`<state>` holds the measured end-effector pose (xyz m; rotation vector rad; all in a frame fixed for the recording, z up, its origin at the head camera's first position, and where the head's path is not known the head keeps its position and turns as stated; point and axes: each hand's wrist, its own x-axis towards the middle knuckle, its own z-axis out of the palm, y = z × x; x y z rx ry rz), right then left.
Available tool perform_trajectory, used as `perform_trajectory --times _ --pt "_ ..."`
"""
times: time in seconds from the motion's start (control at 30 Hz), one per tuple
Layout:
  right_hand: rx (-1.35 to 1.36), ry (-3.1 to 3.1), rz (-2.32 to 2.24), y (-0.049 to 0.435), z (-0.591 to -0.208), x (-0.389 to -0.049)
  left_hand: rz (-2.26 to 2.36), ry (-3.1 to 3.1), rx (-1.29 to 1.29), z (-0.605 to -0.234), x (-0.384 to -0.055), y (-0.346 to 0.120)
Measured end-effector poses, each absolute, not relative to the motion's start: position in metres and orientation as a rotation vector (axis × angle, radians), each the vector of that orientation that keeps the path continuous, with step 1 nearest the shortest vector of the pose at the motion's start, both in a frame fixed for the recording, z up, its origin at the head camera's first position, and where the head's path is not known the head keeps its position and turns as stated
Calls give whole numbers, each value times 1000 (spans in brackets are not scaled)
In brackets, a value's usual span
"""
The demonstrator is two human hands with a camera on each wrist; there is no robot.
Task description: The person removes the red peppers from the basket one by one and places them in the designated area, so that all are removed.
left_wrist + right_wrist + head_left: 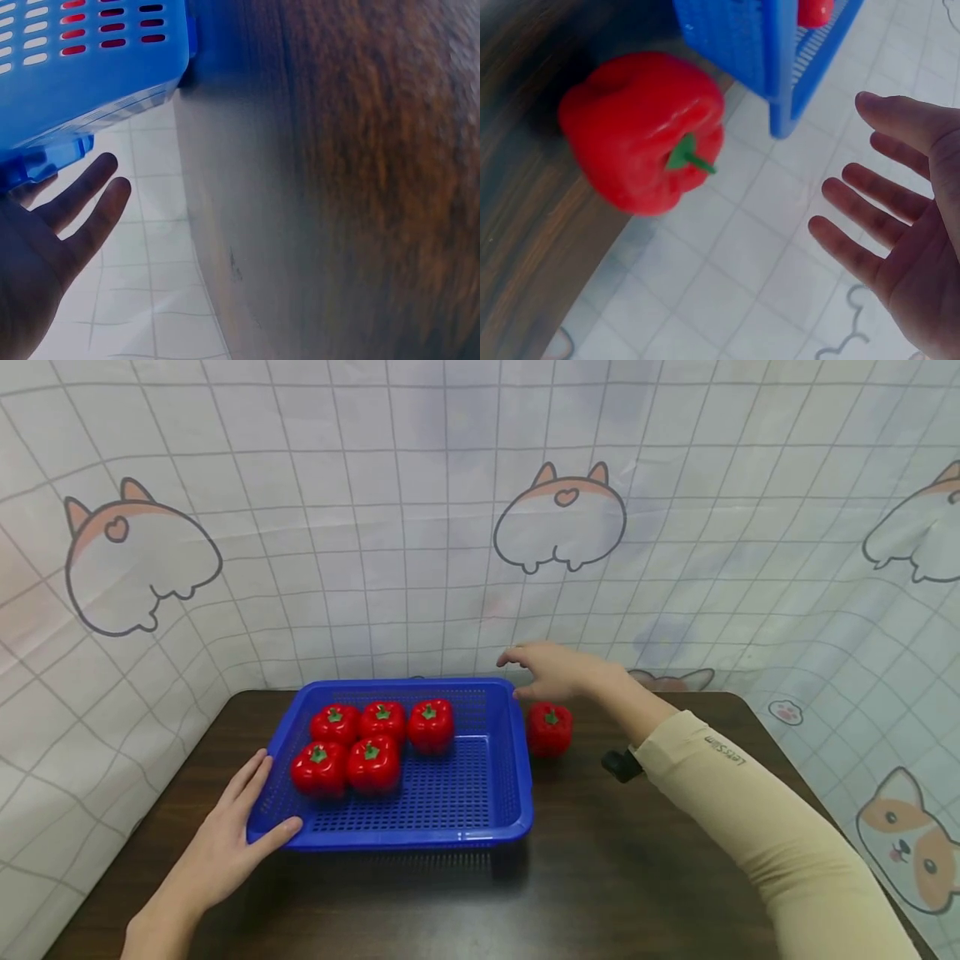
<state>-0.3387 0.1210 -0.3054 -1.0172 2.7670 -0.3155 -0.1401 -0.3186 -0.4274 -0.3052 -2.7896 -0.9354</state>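
A blue plastic basket (390, 838) stands on the dark table with several red bell peppers (373, 765) grouped toward its left and back. Outside its right wall, one more red bell pepper (550, 730) sits on the table; in the right wrist view this pepper (641, 131) shows its green stem. My left hand (232, 831) rests at the basket's left front corner, thumb and fingers spread along the rim. Above the basket's right back corner hovers my right hand (555, 671), holding nothing, its fingers loosely bent and apart from the lone pepper.
The dark wooden table (600, 877) extends in front and to the right of the basket. A white gridded cloth (420, 527) with cartoon dogs hangs behind and at both sides. A small black device (622, 766) is at the right wrist.
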Motion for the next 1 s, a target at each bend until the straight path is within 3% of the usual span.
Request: perform_trajectory --times 1.0 --pt "-1215 2608 -190 22 -318 -335 -963 -2755 -323 -429 -140 -319"
